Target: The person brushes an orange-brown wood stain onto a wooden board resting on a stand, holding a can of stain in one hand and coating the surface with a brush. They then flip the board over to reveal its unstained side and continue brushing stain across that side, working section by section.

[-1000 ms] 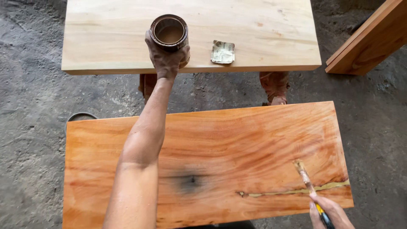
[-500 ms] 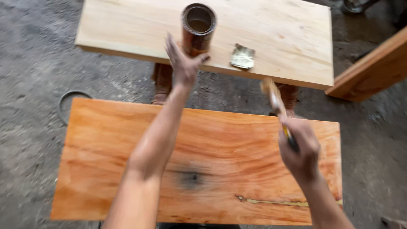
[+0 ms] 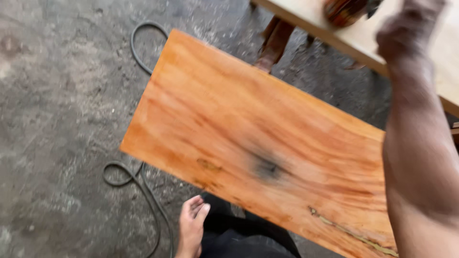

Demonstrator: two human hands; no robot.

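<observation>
My right hand (image 3: 410, 29) is raised at the top right, blurred, its fingers closed; a dark brush tip (image 3: 371, 6) sticks out of it toward a rusty brown can (image 3: 343, 10). The can stands on a pale wooden board (image 3: 444, 52) at the top edge. My forearm crosses over the right end of a wide orange-stained board (image 3: 248, 138), which has a dark knot (image 3: 267, 166) and a pale filled crack (image 3: 354, 234). My left hand is out of view.
A dark cable (image 3: 136, 45) curls over the grey concrete floor to the left of the stained board and loops near its lower corner. My bare foot (image 3: 191, 228) and dark trouser leg (image 3: 239, 239) show beneath the board. A reddish wooden leg (image 3: 273, 43) stands under the pale board.
The view has swung left and tilted. My right hand rose with the brush to the can. My left arm, which reached to the can before, has gone from view.
</observation>
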